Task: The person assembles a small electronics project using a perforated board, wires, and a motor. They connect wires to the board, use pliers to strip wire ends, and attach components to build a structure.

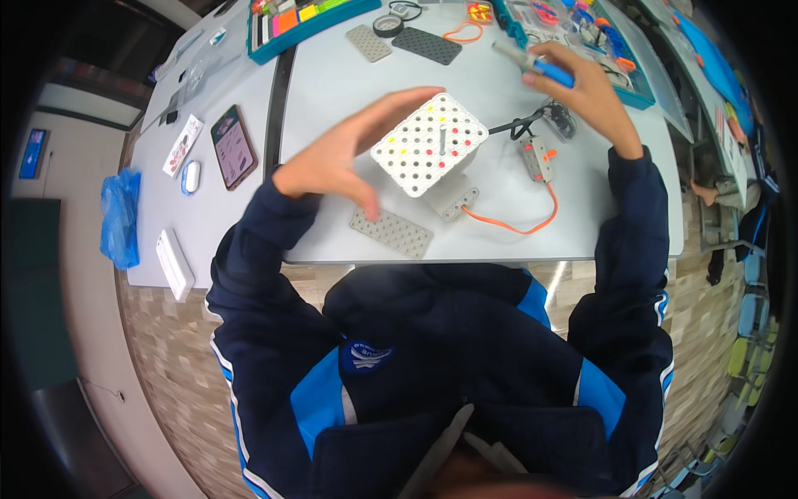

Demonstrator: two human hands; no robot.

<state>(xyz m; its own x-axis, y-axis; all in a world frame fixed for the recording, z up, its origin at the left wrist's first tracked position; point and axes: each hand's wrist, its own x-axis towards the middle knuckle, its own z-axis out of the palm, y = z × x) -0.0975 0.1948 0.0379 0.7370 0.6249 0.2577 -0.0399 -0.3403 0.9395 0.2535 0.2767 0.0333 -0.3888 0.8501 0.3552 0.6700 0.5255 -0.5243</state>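
Jacket [465, 341], white block [424, 150], held tool [555, 73] (screwdriver, perhaps)

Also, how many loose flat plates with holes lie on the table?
3: light plate and dark plate toward the far side, near plate by the left hand; more may be hidden.

"What colour is that holed block [422, 155]?"
"White, dotted red and yellow across its grid of holes."
"And the tool [554, 72] on the right?"
"Blue-handled. The near plate [392, 233] is pale grey, a far plate [426, 46] charcoal."
"The near cable [525, 233]?"
"Bright orange. And the sleeves [264, 241] are navy, with white and blue stripes."
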